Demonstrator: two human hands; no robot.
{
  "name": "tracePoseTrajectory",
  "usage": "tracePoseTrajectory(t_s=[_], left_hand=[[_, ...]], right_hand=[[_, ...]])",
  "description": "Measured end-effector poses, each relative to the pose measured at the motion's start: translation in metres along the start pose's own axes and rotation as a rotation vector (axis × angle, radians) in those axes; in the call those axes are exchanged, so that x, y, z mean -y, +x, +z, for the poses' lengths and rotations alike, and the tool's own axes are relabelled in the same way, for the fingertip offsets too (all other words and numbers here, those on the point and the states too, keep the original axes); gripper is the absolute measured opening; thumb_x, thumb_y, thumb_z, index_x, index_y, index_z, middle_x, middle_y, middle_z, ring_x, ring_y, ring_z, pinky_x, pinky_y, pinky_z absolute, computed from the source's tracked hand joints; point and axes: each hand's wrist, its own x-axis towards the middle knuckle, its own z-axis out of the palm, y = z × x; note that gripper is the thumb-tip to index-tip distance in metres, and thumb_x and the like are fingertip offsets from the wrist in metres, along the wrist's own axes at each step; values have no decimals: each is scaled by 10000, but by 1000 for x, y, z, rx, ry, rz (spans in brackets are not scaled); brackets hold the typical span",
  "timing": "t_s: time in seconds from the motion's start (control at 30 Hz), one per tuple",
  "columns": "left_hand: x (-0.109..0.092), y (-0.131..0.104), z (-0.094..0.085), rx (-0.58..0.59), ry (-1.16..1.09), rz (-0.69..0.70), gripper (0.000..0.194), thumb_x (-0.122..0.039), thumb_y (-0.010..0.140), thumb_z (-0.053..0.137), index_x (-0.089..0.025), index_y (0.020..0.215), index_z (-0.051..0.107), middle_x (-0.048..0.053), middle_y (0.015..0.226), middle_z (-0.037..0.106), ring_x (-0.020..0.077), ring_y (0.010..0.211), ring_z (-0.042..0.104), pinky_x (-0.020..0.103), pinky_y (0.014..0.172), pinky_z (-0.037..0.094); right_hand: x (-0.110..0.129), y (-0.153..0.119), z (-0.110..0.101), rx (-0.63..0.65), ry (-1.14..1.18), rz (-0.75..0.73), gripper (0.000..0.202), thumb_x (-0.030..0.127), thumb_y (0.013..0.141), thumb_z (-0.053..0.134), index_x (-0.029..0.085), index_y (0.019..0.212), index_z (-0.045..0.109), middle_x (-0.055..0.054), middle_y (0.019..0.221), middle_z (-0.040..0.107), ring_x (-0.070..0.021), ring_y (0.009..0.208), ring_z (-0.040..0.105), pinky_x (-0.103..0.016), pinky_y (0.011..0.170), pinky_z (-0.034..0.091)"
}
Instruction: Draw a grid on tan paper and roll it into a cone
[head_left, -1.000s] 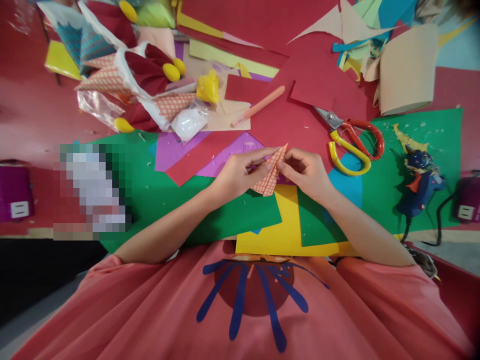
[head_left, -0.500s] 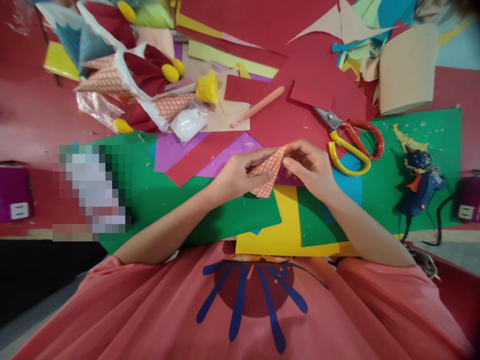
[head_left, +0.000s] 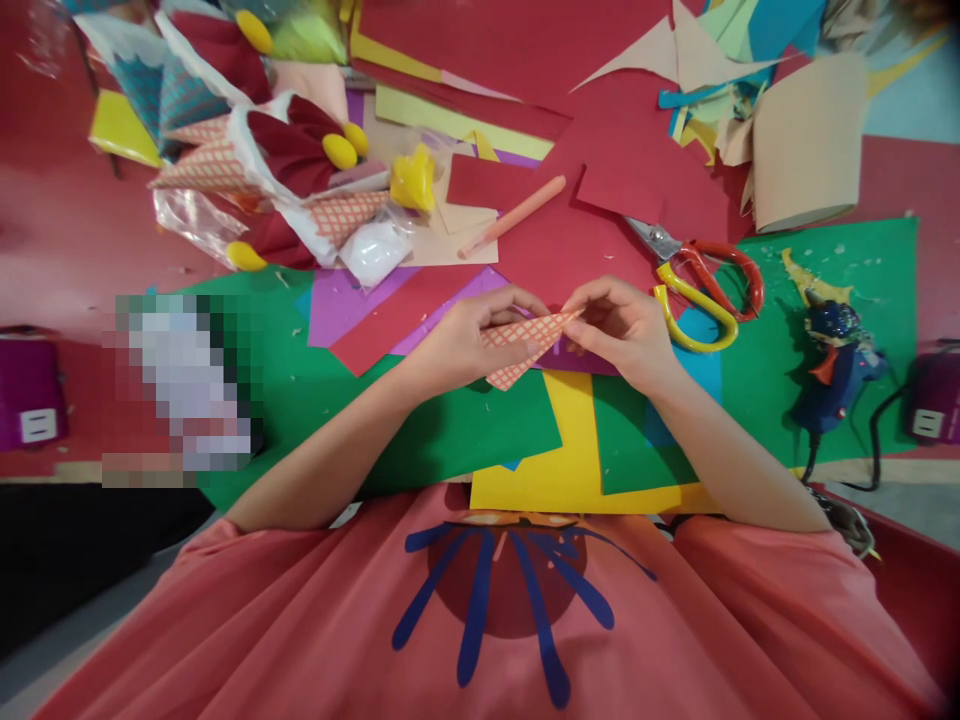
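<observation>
A paper cone with an orange-and-white criss-cross pattern lies between my hands, its narrow tip toward the right. My left hand is closed round the wide end, thumb on the near side. At the tip, the thumb and fingers of my right hand pinch the paper. Beneath them are purple, green and yellow sheets. Scissors with one red and one yellow handle lie just beyond my right hand, blades partly under red paper.
Finished-looking patterned cones with red pleats and yellow egg shapes are at the back left. A blue glue gun with a cord lies at the right. A peach stick, a beige paper roll and paper scraps lie farther back.
The cone has turned to lie flatter, its tip swinging down to the right and its wide end shifting left. My right thumb and fingers have come onto the tip.
</observation>
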Motion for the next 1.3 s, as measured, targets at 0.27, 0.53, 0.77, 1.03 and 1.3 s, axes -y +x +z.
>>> tracePoseTrajectory(t_s=[0.27,0.53,0.77,1.03,1.3], left_hand=[[0,1,-1,-100,104,157,198,-261,761,761,-175,935,728,34,945,753,144,895,704,213,805,548],[3,0,-3,-89,140,136,202,-273,766,751,-187,949,740,38,956,759,166,909,706,243,827,548],[5,2,-3,-85,115,113,219,-295,761,756,-188,951,742,40,948,759,173,893,708,243,797,554],[6,2,0,-69,93,136,214,-318,763,765,-186,929,742,44,920,757,164,874,707,226,768,557],[3,1,-3,-103,15,49,270,-364,726,792,-194,930,740,45,940,756,170,869,711,247,766,571]], right_hand=[[-1,-2,1,-29,-54,-48,142,285,812,711,196,862,613,29,756,599,-69,657,578,-202,608,479],[-1,-1,2,-23,-79,-30,163,313,811,707,191,822,601,29,716,585,-77,625,554,-214,580,460],[-1,-2,2,21,-20,-5,205,342,807,705,190,870,584,29,753,571,-68,629,542,-209,581,447],[-4,-1,5,18,-53,8,236,336,780,722,187,840,549,31,769,542,-60,623,487,-196,545,393],[2,0,-1,6,-24,2,275,419,799,708,193,873,570,20,764,580,-77,652,548,-217,598,459]])
